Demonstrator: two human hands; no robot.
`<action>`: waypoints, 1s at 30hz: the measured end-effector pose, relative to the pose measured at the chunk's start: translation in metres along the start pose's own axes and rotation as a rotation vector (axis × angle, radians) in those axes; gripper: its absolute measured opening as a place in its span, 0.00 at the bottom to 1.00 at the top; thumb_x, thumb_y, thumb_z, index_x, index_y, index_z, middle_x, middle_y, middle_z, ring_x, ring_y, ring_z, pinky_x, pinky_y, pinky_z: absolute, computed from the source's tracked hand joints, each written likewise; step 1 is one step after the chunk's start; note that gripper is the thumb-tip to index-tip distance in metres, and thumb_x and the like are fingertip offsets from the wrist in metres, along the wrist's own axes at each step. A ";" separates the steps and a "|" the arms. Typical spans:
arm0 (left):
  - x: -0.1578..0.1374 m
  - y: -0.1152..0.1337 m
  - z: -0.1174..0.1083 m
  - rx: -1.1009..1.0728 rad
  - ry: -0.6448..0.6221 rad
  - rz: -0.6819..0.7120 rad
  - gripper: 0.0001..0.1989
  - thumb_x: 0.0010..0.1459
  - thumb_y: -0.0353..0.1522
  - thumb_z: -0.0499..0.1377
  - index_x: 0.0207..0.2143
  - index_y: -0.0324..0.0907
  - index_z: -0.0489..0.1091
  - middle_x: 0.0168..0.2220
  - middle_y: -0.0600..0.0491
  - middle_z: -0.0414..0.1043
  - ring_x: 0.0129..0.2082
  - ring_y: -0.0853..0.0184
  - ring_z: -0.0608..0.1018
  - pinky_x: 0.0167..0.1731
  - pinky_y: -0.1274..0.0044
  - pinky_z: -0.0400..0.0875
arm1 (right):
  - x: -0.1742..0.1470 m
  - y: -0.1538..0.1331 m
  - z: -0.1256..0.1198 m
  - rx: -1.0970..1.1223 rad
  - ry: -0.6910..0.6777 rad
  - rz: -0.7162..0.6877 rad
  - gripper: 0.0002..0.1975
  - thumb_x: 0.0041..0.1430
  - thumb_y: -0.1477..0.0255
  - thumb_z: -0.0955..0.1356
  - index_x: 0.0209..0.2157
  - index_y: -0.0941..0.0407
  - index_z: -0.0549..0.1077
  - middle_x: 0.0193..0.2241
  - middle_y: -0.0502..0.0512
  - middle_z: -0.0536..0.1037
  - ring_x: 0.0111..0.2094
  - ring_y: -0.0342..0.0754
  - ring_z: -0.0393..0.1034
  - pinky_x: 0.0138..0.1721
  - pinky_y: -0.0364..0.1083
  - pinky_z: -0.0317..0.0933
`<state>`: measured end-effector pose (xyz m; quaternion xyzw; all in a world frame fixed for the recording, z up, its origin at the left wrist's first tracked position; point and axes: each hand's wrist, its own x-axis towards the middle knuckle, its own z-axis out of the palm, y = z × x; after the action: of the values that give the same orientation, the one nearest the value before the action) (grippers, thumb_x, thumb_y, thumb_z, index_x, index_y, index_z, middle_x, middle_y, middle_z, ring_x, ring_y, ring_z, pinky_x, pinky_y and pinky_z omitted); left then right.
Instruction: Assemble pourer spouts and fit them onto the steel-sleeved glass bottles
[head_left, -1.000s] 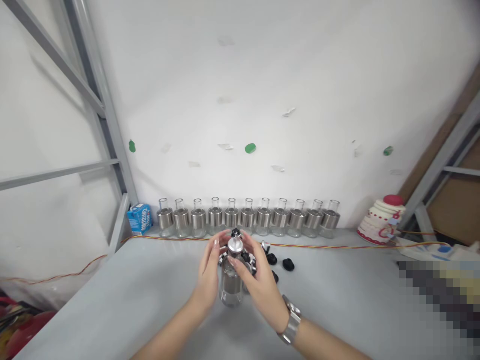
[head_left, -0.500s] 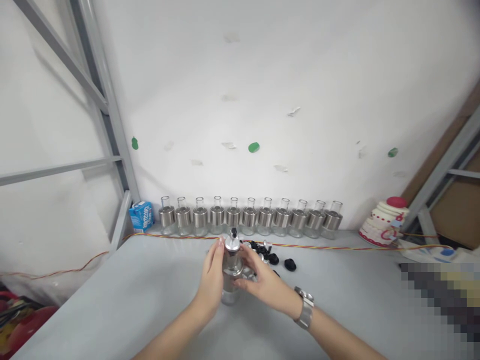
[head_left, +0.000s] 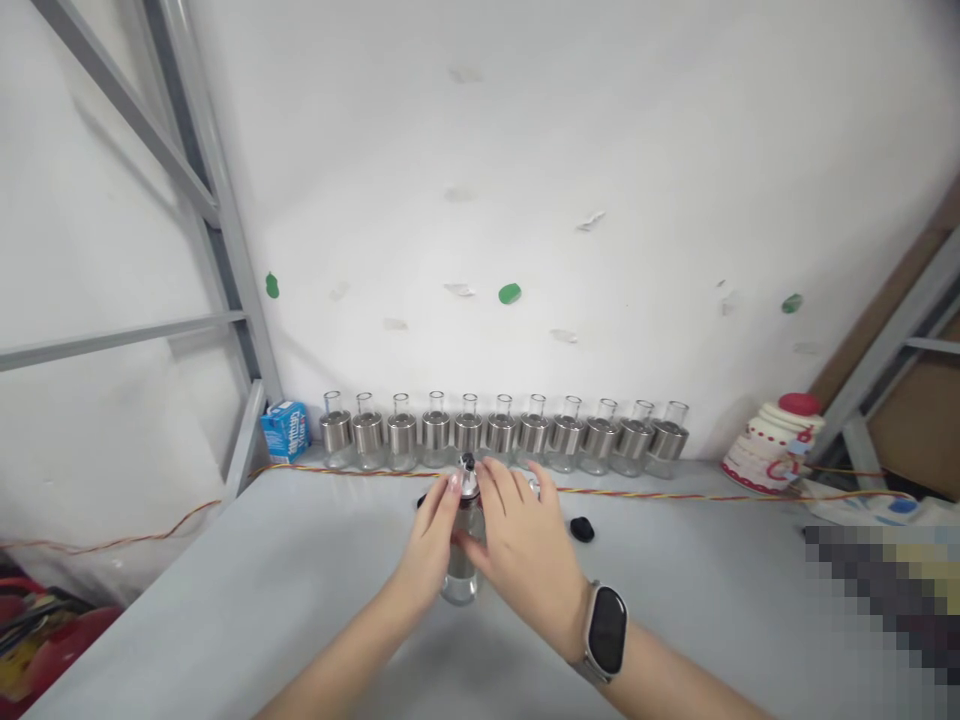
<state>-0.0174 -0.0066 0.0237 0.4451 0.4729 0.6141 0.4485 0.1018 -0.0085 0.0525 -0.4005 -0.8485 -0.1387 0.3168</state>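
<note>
A glass bottle [head_left: 460, 588] with a metal sleeve stands upright on the table between my hands. A silver pourer cap [head_left: 469, 482] with a black tip sits on its neck. My left hand [head_left: 427, 545] is closed against the bottle's left side, its fingertips at the cap. My right hand [head_left: 521, 535] wraps the neck from the right, fingers along the cap and thumb across the front. The hands hide most of the sleeve. One black cap-like piece [head_left: 582, 529] lies right of my right hand, and other small parts behind it are mostly hidden.
Several matching uncapped bottles [head_left: 533, 436] stand in a row along the wall. A blue carton [head_left: 286, 432] is at the row's left end, a red-lidded white jar [head_left: 772, 445] at the right. A twisted red-yellow wire [head_left: 660, 495] crosses the table [head_left: 262, 600] in front of them.
My right hand has turned over and moved up around the neck and cap, now covering most of the small black parts. My left hand stays against the bottle, which remains in place.
</note>
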 end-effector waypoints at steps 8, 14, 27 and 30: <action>0.003 0.001 0.002 -0.043 -0.091 0.003 0.20 0.54 0.45 0.48 0.42 0.43 0.67 0.43 0.52 0.70 0.42 0.63 0.70 0.41 0.74 0.64 | 0.006 0.004 -0.005 0.069 -0.036 -0.009 0.16 0.54 0.71 0.63 0.46 0.58 0.64 0.46 0.62 0.67 0.45 0.56 0.60 0.48 0.58 0.47; 0.005 0.010 0.002 -0.029 -0.180 0.052 0.22 0.56 0.44 0.45 0.40 0.40 0.70 0.40 0.51 0.72 0.41 0.63 0.71 0.43 0.73 0.62 | 0.011 0.033 0.000 0.783 -0.242 0.214 0.17 0.50 0.73 0.66 0.44 0.53 0.64 0.44 0.55 0.68 0.44 0.49 0.64 0.44 0.50 0.58; 0.002 0.000 0.000 0.056 -0.108 0.159 0.18 0.49 0.40 0.57 0.42 0.43 0.68 0.46 0.50 0.68 0.48 0.61 0.66 0.48 0.73 0.58 | -0.015 0.016 0.019 1.171 -0.324 0.352 0.32 0.42 0.73 0.71 0.50 0.54 0.58 0.46 0.55 0.68 0.45 0.51 0.64 0.46 0.50 0.58; -0.001 0.008 0.000 -0.001 -0.267 0.117 0.18 0.52 0.40 0.54 0.44 0.44 0.66 0.45 0.50 0.69 0.48 0.61 0.67 0.47 0.72 0.59 | -0.019 0.013 0.025 1.220 -0.306 0.364 0.31 0.43 0.75 0.70 0.50 0.54 0.58 0.45 0.55 0.68 0.43 0.50 0.65 0.43 0.49 0.60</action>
<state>-0.0186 -0.0089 0.0312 0.5494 0.3819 0.5748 0.4711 0.1104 0.0012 0.0207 -0.3012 -0.7291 0.4820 0.3812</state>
